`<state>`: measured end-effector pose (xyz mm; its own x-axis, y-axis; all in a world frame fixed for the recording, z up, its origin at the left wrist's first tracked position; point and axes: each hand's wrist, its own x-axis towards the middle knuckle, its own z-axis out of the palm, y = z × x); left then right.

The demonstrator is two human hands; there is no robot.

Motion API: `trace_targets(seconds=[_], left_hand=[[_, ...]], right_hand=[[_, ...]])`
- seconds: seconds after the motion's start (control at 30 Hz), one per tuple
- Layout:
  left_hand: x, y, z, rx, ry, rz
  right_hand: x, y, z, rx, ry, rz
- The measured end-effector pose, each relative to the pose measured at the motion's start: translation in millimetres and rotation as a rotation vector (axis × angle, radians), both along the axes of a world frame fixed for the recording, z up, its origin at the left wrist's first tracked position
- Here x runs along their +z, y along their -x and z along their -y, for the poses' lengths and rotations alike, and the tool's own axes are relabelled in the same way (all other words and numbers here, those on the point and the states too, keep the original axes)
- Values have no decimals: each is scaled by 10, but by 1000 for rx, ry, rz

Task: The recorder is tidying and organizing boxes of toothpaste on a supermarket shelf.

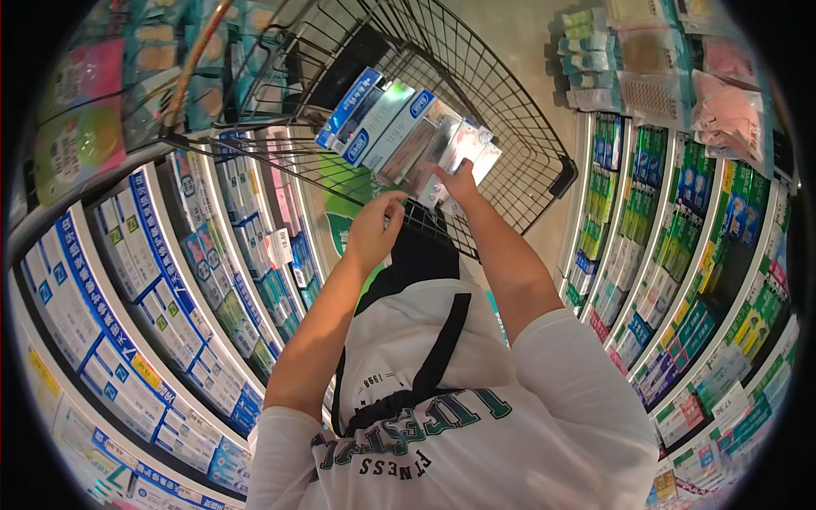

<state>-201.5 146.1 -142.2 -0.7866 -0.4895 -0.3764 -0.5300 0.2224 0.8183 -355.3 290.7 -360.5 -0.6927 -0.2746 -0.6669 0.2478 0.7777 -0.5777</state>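
A black wire shopping cart (510, 127) stands before me, with several toothpaste-style cartons (389, 131) lined up side by side in it, blue and white at the left and pinkish at the right. My right hand (460, 182) rests on the silvery white carton (468, 153) at the right end of the row, thumb and forefinger apart; its other fingers are partly hidden. My left hand (377, 226) is over the cart's near edge, just below the row, with its fingers curled. Whether it holds anything small cannot be made out.
Shelves of boxed goods (153, 287) curve along the left, and shelves of mostly green boxes (676, 255) along the right. Bagged goods (656, 70) hang at the upper right, more bags (83, 127) at the upper left. A price card (278, 247) sticks out from the left shelves.
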Motion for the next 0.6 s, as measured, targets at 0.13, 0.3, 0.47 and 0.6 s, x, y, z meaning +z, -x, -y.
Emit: trace_targets(seconds=[0.13,0.3,0.47,0.6], left_hand=[[-120,48,-61,73,-15,99],[-162,-159,-27,94,-86,42],[-205,-206,-124,23,5,-14],[-190,-222,-159,-1,108,-119]], right_hand=[[-5,38,-100,-9,49,86],[297,-52,46,-21,-4,156],[269,-102,117,49,104,15],[322,-169,297,-57,-197,40]])
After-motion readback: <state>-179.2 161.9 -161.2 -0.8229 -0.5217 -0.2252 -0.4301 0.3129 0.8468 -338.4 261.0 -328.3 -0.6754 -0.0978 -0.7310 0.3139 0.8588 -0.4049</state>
